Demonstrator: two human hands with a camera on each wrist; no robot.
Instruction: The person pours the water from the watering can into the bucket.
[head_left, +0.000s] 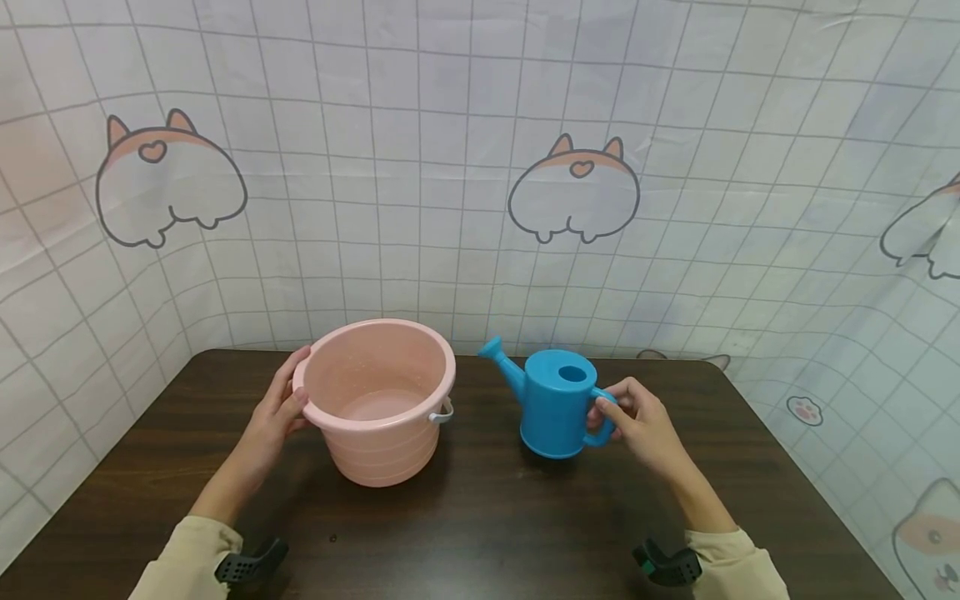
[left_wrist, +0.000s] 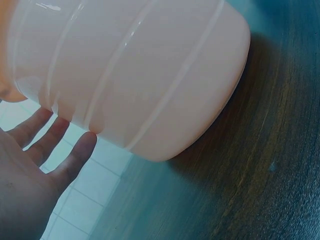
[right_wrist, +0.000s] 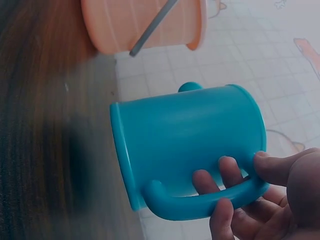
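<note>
A pink bucket with a pale handle stands on the dark wooden table at centre left. My left hand rests against its left side, thumb and fingertips at the rim. In the left wrist view, the nearly straight fingers touch the ribbed wall. To the right of the bucket is a blue watering can, its spout pointing left toward the bucket. My right hand grips the can's loop handle, with fingers through the loop. The can's base hangs slightly above the tabletop, over its shadow.
The dark table extends in front of both things. Behind it and at both sides hangs a white gridded curtain printed with cartoon animals. Each wrist wears a dark band.
</note>
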